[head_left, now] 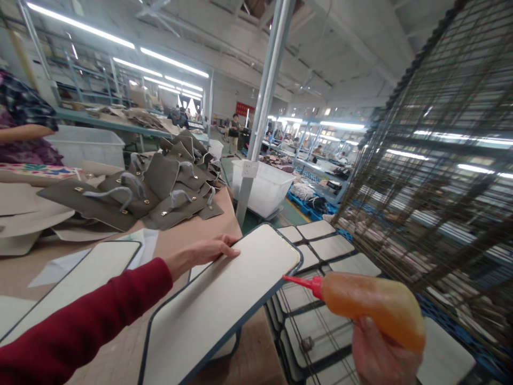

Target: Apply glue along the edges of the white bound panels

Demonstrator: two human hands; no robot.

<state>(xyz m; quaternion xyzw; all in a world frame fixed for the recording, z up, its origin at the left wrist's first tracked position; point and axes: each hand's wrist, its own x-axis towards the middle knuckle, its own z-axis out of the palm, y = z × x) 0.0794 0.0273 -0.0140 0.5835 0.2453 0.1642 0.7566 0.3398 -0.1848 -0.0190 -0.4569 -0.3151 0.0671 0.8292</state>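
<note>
Now the right hand (379, 355) grips an orange squeeze bottle (371, 305), its red nozzle pointing to ten o'clock and touching the white dark-edged panel (224, 299), which the left hand (204, 252) steadies, fingers flat.

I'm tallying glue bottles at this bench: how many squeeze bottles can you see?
1. The orange squeeze bottle with a red nozzle is in the right hand, its tip at the white panel's edge. Others may be hidden.

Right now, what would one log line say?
left hand: steadies white panel | right hand: grips orange squeeze bottle | red nozzle: at panel edge
</note>
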